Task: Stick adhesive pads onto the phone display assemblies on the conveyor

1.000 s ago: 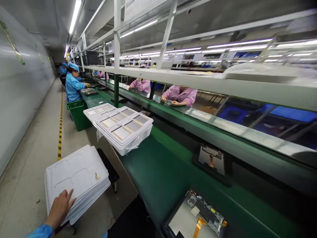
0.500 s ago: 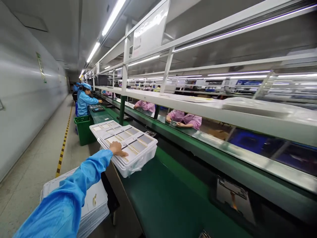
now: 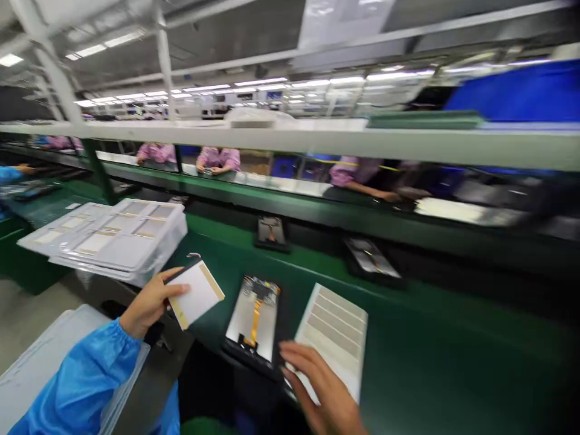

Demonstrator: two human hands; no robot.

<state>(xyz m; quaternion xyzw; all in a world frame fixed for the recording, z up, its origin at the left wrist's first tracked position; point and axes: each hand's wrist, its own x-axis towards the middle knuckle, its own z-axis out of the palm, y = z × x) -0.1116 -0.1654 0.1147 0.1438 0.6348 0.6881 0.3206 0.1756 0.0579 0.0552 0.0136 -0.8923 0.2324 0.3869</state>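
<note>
My left hand [image 3: 154, 299] grips a flat white battery-like piece [image 3: 196, 294] with tan edge strips and thin wires at its top corner. To its right, an opened device [image 3: 254, 323] with an orange ribbon cable lies on the green bench. My right hand [image 3: 319, 386] is over the lower left part of a white sheet [image 3: 338, 329] with grey strips, its fingers stretched and slightly apart, with nothing seen between them. White trays [image 3: 131, 232] holding similar flat pieces stand stacked beyond my left hand.
More opened devices [image 3: 272, 232] [image 3: 372, 258] sit on the black line behind. A white shelf [image 3: 317, 138] crosses above. People in pink sleeves [image 3: 218, 158] work on the far side; a blue sleeve [image 3: 9, 174] shows at left. Stacked empty trays [image 3: 54, 356] stand lower left.
The view has swung right. My left hand has left the tray and now holds the white piece. My right hand, the opened device and the striped sheet have come into view.
</note>
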